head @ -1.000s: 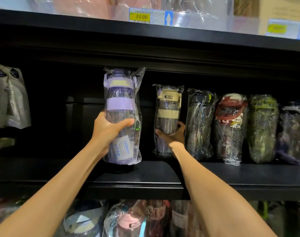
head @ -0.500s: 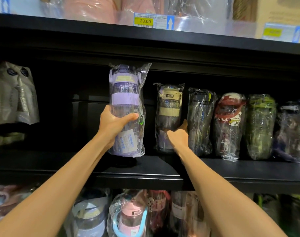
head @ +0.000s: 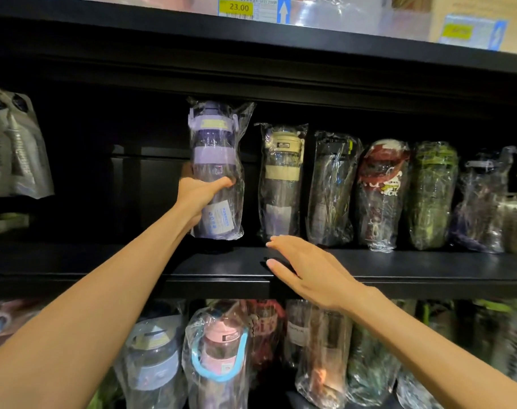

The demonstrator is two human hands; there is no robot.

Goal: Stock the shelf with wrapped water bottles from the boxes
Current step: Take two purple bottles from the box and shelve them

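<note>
My left hand [head: 199, 196] grips a purple wrapped water bottle [head: 219, 160] around its middle, holding it upright with its base just at the black middle shelf [head: 428, 267]. To its right stands a cream wrapped bottle [head: 282, 178], then a black one [head: 331, 187], a red one [head: 381, 193] and a green one [head: 433, 193]. My right hand [head: 310, 270] hovers open above the shelf's front edge, fingers spread, touching no bottle.
The upper shelf's underside [head: 251, 66] sits close above the purple bottle's cap. A grey packaged item [head: 12, 149] hangs at the far left. Several wrapped bottles, one pink [head: 222, 349], fill the lower shelf. A yellow price tag [head: 238, 7] reads 23.00.
My right hand let go of the cream bottle and pulled back toward me, now open over the shelf edge. The purple bottle moved deeper in and down toward the shelf.
</note>
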